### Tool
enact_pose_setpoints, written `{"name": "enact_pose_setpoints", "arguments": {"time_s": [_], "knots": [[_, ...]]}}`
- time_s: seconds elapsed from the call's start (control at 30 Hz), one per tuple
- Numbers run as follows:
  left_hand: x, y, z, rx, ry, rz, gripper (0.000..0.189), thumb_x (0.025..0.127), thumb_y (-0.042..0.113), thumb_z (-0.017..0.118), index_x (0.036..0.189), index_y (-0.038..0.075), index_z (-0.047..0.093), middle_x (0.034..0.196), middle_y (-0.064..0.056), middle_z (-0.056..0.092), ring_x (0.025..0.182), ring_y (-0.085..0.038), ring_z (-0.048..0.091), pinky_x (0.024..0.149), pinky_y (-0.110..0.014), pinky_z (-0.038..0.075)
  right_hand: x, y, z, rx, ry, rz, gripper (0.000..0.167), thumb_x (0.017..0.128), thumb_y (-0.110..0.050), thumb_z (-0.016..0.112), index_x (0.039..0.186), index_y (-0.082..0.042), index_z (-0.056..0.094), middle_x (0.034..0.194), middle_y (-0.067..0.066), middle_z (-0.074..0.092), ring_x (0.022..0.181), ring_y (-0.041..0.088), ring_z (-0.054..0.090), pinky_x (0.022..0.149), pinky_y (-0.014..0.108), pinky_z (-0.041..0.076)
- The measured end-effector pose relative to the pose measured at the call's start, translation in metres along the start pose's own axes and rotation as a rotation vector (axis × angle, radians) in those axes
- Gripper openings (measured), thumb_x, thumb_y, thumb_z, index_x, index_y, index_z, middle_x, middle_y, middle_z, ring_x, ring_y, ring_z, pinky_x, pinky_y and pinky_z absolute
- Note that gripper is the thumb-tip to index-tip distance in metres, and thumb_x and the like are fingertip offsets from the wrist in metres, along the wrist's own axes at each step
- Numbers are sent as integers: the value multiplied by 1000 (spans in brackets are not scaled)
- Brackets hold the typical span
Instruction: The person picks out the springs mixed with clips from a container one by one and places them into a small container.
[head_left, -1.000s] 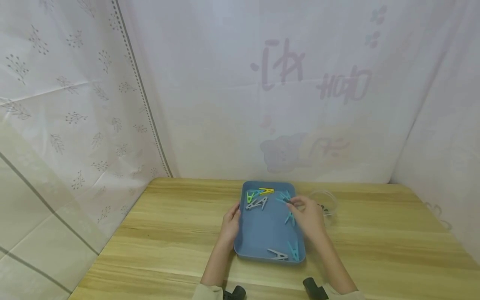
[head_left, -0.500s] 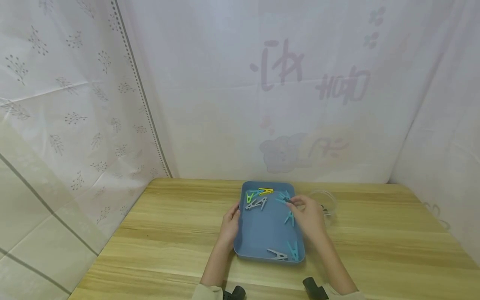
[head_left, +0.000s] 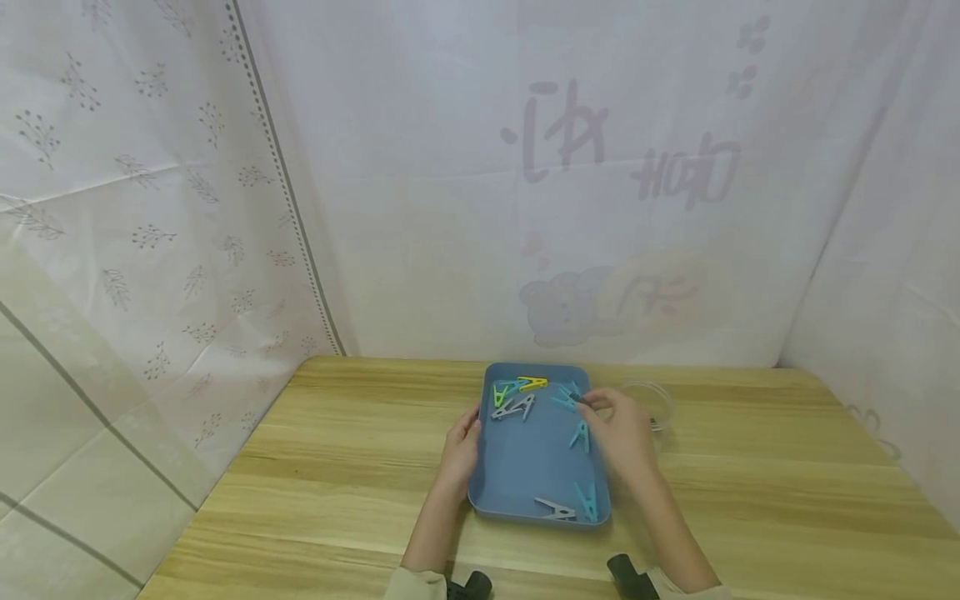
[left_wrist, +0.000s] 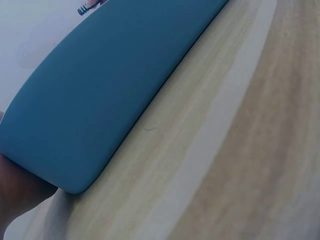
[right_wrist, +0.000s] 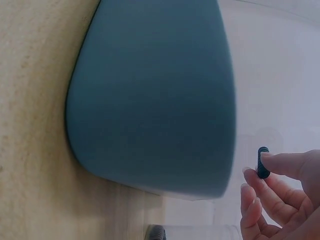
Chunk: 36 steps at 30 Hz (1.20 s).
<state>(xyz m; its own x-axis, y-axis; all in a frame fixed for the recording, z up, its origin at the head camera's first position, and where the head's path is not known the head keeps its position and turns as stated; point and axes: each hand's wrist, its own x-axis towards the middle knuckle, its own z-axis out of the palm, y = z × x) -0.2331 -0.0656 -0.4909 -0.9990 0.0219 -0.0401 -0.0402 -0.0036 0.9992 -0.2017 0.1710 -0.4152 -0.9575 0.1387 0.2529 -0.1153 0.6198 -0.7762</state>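
Observation:
My left hand grips the left wall of a blue rectangular tray, thumb at the rim. Over the tray's far right part, my right hand pinches a small dark ribbed piece between thumb and fingertips, the other fingers loosely bent. Below that hand lie turquoise clothespins, with another turquoise clothespin nearer. In the far left corner are a yellow clothespin, a green clothespin, a blue one and grey clothespins. A grey clothespin and a turquoise clothespin lie at the near end.
A clear round container stands right of the tray, partly hidden behind my right hand; a dark ribbed piece shows in it. The wooden table ends at a pale printed curtain at the back and sides.
My right hand has shifted very slightly to the right, still pinching the small dark piece. My left hand, the tray and the clothespins stay as they were.

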Motion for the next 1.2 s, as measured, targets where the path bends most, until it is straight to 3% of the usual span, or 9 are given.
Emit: {"name": "enact_pose_setpoints", "arguments": {"time_s": [0.3, 0.47, 0.57, 0.67, 0.8, 1.1, 1.2], "knots": [[-1, 2, 1, 6, 7, 0, 47, 114, 10, 38, 158, -6, 40, 165, -28, 37, 156, -48, 27, 129, -62, 23, 0, -1, -3, -9, 4, -2, 25, 102, -14, 70, 118, 5, 71, 116, 27, 74, 55, 15, 51, 45, 23, 42], [-2, 3, 1, 3, 10, -5, 47, 114, 11, 38, 158, -6, 41, 165, -28, 37, 157, -47, 26, 129, -61, 22, 0, -2, -5, -19, 10, 8, 27, 102, -15, 69, 119, 5, 70, 117, 27, 74, 60, 17, 53, 47, 24, 42], [-2, 3, 1, 9, 6, -3, 47, 114, 11, 38, 158, -6, 40, 165, -28, 37, 156, -48, 27, 128, -62, 23, -1, -2, -7, -18, 15, 13, 26, 102, -15, 70, 119, 5, 71, 117, 26, 74, 72, 24, 62, 54, 27, 49], [-3, 3, 1, 12, 3, -1, 47, 114, 12, 38, 158, -6, 40, 165, -28, 36, 156, -48, 26, 128, -62, 23, -1, -1, -7, -26, 18, 13, 27, 102, -16, 69, 120, 4, 70, 117, 25, 74, 91, 35, 70, 71, 39, 60], [-3, 2, 0, 24, 2, 3, 48, 114, 12, 37, 158, -6, 39, 166, -29, 36, 156, -49, 26, 128, -62, 24, -1, 0, -8, -27, 16, 25, 27, 103, -17, 68, 122, 3, 70, 118, 23, 74, 104, 40, 70, 84, 51, 61], [-2, 1, 0, 4, 4, -4, 47, 114, 11, 37, 159, -5, 40, 166, -27, 37, 157, -47, 26, 129, -61, 23, 2, 1, -12, -18, 52, -2, 23, 101, -12, 70, 115, 6, 73, 112, 27, 75, 95, 38, 72, 63, 25, 51], [-2, 2, 0, 4, 6, -6, 47, 114, 11, 38, 158, -4, 41, 166, -27, 37, 157, -48, 26, 129, -61, 23, 2, 1, -13, -18, 56, -14, 23, 101, -11, 70, 115, 7, 72, 112, 28, 74, 92, 39, 73, 59, 26, 51]]}}
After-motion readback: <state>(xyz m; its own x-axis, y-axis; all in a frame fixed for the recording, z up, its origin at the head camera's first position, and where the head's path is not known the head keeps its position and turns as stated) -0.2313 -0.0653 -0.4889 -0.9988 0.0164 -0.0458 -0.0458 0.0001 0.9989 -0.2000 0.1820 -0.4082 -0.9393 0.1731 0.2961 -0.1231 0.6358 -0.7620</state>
